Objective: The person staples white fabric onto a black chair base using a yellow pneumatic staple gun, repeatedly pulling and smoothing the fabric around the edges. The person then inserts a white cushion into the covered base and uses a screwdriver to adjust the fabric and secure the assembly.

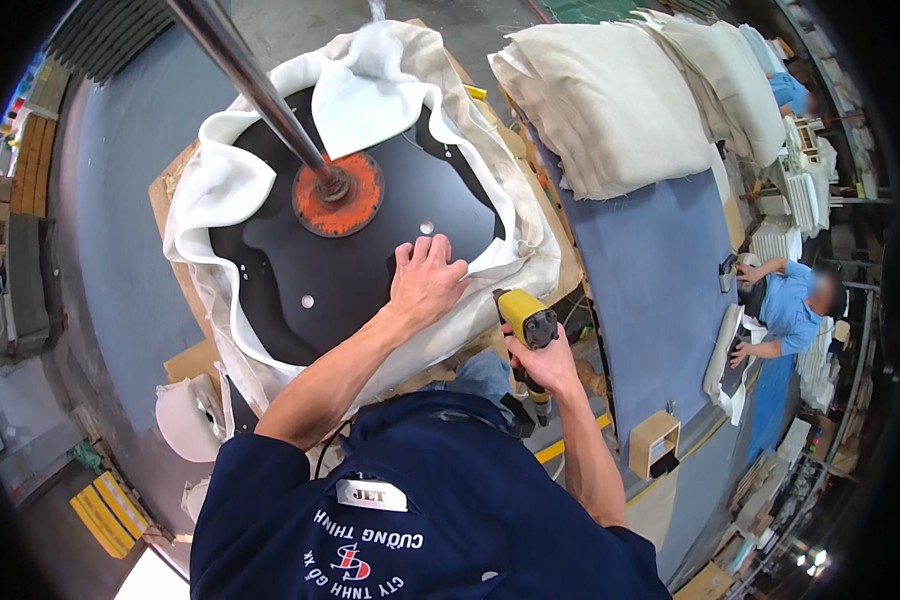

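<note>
Tool is yel/blk, panel blk, padding wht.

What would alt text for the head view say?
A right hand grips a yellow tool beside a black panel bordered by white padding; the left hand is at the panel's edge. A rod meets an orange disc on the panel. Another person is at right.

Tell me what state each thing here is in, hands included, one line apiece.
Left hand: fingers curled, over the black board's edge
Right hand: closed around the yellow staple gun
Yellow staple gun: held
Black board: partly covered
White padding: wavy, partly folded inward
Orange disc: against the board
Beige fabric pile: stacked
Small box: open
</note>
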The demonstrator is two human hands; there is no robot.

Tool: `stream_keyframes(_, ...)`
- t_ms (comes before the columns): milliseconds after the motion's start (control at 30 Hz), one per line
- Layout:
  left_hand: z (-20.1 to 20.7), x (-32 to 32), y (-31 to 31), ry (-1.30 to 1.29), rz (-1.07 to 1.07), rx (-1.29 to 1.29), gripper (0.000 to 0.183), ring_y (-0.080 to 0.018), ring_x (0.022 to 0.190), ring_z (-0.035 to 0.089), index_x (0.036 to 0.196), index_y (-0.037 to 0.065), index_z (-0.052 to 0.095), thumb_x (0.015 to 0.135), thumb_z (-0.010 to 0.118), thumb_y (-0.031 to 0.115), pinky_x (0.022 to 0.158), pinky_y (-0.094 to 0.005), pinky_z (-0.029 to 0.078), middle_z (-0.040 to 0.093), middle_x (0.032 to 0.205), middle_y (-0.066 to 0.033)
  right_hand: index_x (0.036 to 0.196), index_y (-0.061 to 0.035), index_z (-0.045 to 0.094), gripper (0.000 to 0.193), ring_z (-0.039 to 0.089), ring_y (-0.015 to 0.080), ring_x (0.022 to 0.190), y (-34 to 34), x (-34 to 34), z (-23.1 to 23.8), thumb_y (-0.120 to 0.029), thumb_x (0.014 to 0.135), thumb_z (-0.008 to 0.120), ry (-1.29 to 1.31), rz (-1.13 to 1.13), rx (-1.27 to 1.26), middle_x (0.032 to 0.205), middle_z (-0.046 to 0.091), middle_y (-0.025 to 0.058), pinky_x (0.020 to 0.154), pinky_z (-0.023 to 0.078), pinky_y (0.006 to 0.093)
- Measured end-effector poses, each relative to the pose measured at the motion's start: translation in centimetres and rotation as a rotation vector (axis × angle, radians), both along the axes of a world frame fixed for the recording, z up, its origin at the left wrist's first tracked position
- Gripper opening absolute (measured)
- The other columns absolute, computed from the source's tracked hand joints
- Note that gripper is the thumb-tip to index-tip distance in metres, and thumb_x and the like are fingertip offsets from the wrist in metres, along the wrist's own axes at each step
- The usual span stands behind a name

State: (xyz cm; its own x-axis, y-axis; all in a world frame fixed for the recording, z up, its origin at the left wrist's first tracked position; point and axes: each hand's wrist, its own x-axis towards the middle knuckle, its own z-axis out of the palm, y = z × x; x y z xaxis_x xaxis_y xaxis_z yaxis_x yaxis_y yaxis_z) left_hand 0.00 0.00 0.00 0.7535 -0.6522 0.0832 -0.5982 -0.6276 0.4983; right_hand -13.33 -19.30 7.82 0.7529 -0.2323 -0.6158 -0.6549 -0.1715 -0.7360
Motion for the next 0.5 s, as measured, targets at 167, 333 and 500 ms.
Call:
stream_keyframes(167,-0.3,2.8,0.7,-0.075,0.040,-0.093,0.022,-0.0320,0.109,0.045,0.083,0.012,0.070,0.080,0.081,0.031,0.089,-0.0495,0.034,0.049,0.111,-0.0105,0.110,0.0028,0.066,0.026,0.063,0.0116,0.058,1.5,4.4,0.8,-0.008,0.087,0.071,-0.013,-0.036,0.118,0.087,0.069,0.0057,0.055,0.053,0.0285)
stream_keyframes(333,-0.8,3.1,0.5,-0.077,0.037,-0.065,0.023,-0.0321,0.112,0.044,0.085,0.010,0.069,0.079,0.081,0.029,0.093,-0.0492,0.033,0.049,0.113,-0.0107,0.106,0.0046,0.061,0.027,0.063,0.0150,0.057,2.2,8.0,2.0,-0.014,0.088,0.070,0.116,0.095,0.027,0.080,0.068,0.0077,0.055,0.052,0.0328)
stream_keyframes(500,-0.8,3.3,0.4,-0.058,0.029,-0.027,0.025,-0.0320,0.113,0.044,0.092,0.011,0.064,0.076,0.079,0.022,0.095,-0.0491,0.033,0.050,0.114,-0.0110,0.116,0.0003,0.063,0.035,0.066,0.0177,0.058,2.6,10.1,2.5,-0.010,0.083,0.067,0.097,0.129,0.038,0.079,0.069,0.0099,0.059,0.053,0.0355)
